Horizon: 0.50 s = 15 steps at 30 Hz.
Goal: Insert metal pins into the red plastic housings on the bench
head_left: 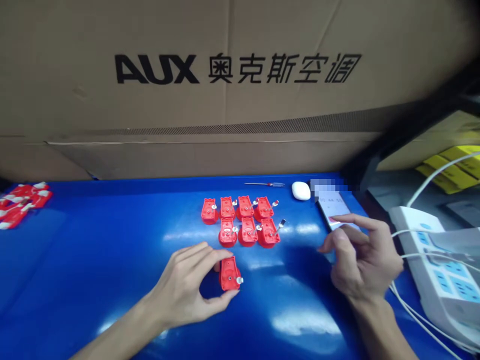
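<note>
- Across the back of the glossy blue workbench (82, 260) stands a large brown cardboard carton (240, 90), printed in black with "AUX" and "奥克斯空调".
- Left hand (183, 285): partly closed, pinching a red moulded plastic housing (229, 274) between thumb and fingertips, just in front of the rows. A small silver metal part (239, 280) sticks out from its side.
- Right hand (360, 260): half open and holding nothing, its index finger reaching over a black-edged smartphone (333, 210). I cannot tell whether the fingertip touches the screen. Digits show on the screen, but a pixelated blur covers the area above the phone.
- Seven more red housings (243, 220) stand on the bench in two rows, four behind three, each with a small metal part. That makes eight, counting the one in hand.
- Near the back edge lie a thin red-handled screwdriver (268, 184) and a white rounded plastic object (301, 190), its kind unclear.
- By the left edge, well apart from the rows, sits a heap of red-and-white parts (22, 205), too jumbled to count.
- Past the right edge are a white power strip with blue sockets (435, 270), white cables (423, 320) and yellow pieces (453, 167).
</note>
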Each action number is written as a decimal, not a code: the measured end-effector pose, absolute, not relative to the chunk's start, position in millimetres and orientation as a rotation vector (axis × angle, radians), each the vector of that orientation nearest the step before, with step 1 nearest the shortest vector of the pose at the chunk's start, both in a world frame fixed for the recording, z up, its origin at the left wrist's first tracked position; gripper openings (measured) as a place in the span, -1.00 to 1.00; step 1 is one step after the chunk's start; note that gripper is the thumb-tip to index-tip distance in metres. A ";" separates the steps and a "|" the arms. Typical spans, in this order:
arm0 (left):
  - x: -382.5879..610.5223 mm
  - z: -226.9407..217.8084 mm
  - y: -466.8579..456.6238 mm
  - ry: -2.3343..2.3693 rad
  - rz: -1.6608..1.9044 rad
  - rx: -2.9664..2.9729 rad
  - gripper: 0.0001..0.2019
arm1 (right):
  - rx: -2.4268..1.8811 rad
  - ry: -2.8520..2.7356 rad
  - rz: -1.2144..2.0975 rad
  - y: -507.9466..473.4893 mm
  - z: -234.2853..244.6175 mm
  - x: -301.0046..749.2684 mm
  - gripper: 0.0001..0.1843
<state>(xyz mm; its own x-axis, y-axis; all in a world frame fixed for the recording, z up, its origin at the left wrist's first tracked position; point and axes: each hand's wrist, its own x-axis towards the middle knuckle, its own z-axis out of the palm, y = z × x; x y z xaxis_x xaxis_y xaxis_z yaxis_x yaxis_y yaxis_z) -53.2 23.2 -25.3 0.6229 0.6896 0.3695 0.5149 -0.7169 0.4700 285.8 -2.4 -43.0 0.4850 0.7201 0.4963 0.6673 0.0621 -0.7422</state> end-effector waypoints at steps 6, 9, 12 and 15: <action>-47.4 -26.7 19.1 0.951 0.757 2.491 -0.55 | -1.261 -1.816 -0.057 -6.4 -33.2 276.8 -0.81; -46.0 -26.6 19.1 0.944 0.787 2.506 -0.55 | -1.006 -2.112 0.122 -6.3 -28.2 250.3 -0.62; -45.3 -28.7 16.8 0.961 0.865 2.518 -0.47 | -0.887 -2.179 0.414 -9.2 -22.8 225.3 -0.66; -43.0 -32.4 11.8 0.916 0.918 2.461 -0.43 | -0.882 -2.165 0.575 -11.8 -19.0 213.7 -0.73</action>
